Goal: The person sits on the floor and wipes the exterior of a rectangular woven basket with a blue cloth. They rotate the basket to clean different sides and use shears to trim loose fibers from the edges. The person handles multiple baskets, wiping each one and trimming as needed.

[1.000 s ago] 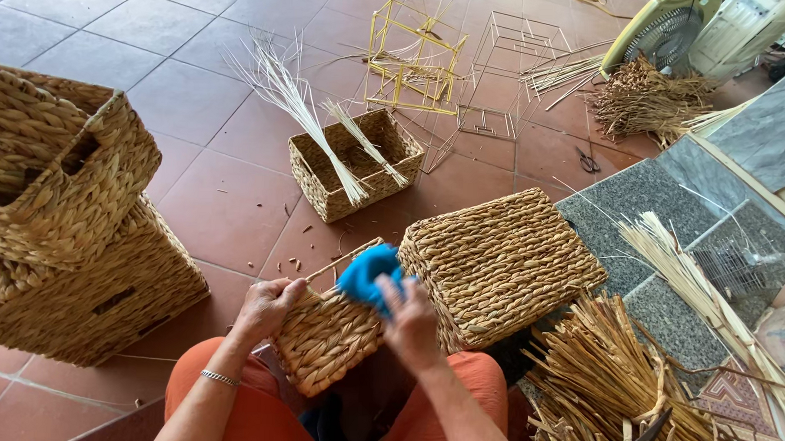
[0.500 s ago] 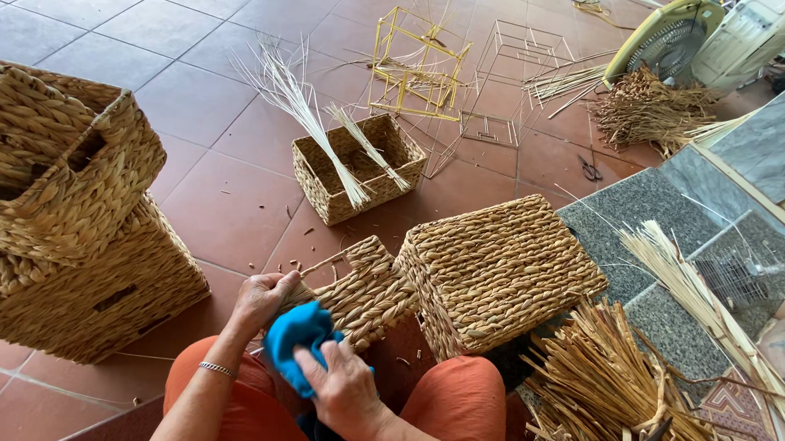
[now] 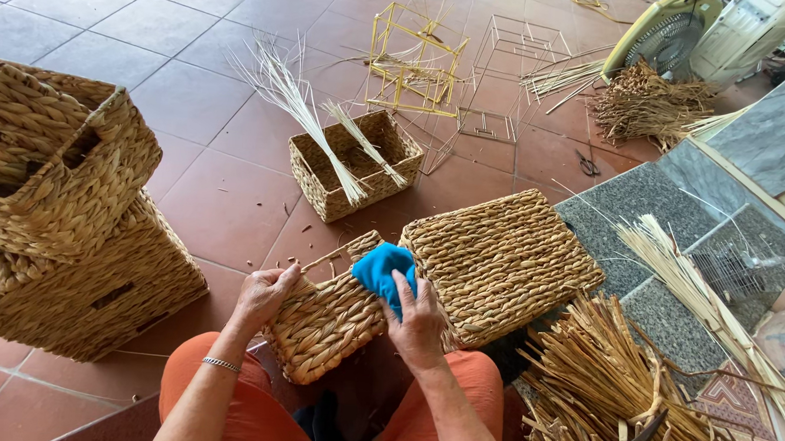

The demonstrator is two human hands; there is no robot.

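Right hand point(image 3: 417, 321), fingers pinching a blue cloth point(image 3: 386, 272), has swept it back up to the far edge of the small woven basket point(image 3: 328, 323) on the lap; half a second ago it sat lower. Left hand point(image 3: 264, 296) keeps clasping the basket's left side, so wiping continues.

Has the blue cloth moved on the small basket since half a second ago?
Yes. The blue cloth, under the right hand, has slid up and right, from the small basket's near end toward the larger woven basket beside it.
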